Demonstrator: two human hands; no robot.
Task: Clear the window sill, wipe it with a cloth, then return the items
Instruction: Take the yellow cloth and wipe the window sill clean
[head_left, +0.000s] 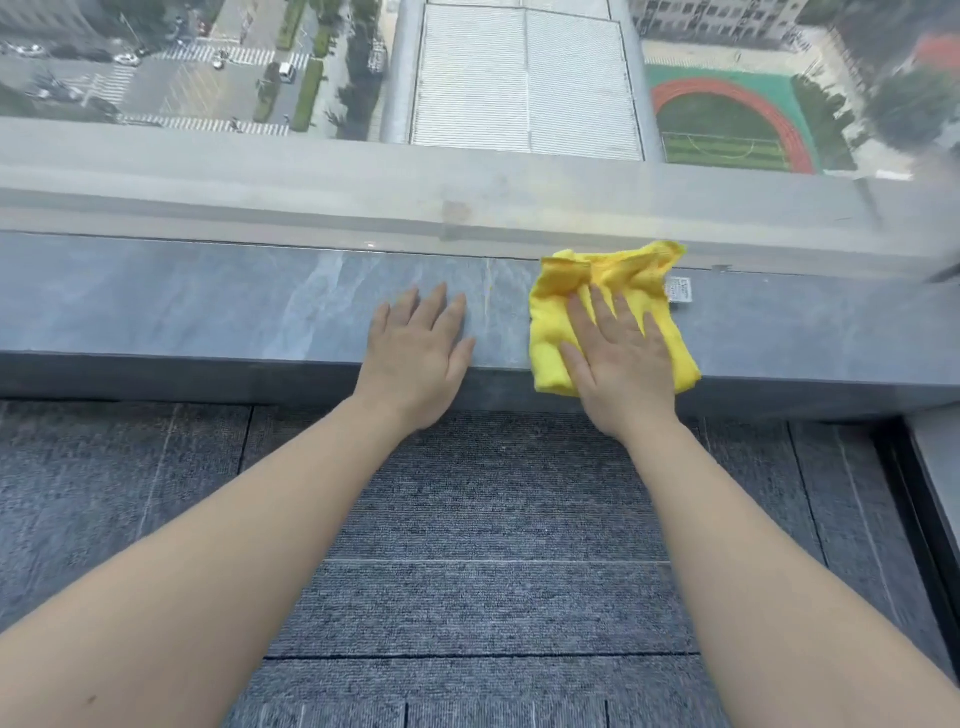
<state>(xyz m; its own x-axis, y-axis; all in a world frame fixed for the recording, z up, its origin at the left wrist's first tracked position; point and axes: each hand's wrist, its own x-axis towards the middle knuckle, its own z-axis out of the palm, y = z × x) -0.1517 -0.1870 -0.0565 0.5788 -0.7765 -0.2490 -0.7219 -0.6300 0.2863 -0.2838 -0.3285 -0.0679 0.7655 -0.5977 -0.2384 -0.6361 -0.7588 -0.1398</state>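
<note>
A grey stone window sill (182, 306) runs across the view below a large window. A crumpled yellow cloth (618, 280) with a small white label lies on the sill, right of centre, its near edge hanging slightly over the sill's front. My right hand (618, 358) lies flat on the cloth with fingers spread, pressing it down. My left hand (421, 353) rests flat on the bare sill just left of the cloth, fingers apart, holding nothing. No other items show on the sill.
The window glass (519, 78) rises directly behind the sill, above a pale frame ledge (260, 192). Grey carpet tiles (493, 519) cover the floor below my arms. A dark recess and wall edge (924, 467) stand at the right.
</note>
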